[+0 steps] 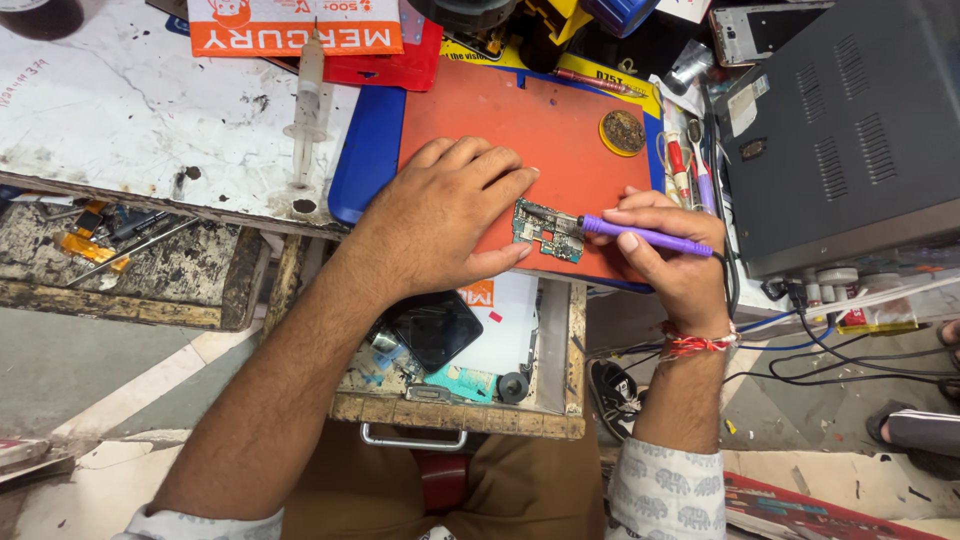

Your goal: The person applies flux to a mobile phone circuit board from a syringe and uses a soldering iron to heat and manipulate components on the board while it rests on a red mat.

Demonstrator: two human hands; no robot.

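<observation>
L hand (450, 215) lies flat on the orange mat (560, 120), fingertips touching the small circuit board (547, 230) & pinning its left edge. R hand (668, 250) grips a purple soldering iron (640, 236), tip on the board's top right. Syringe (308, 100) lies on the white bench top, well left; open drawer (470, 350) below w/ a dark phone screen (437, 328).

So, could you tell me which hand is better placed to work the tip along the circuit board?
The right hand: it grips the purple soldering iron, tip at the circuit board. The left hand lies flat, steadying the board.
</observation>
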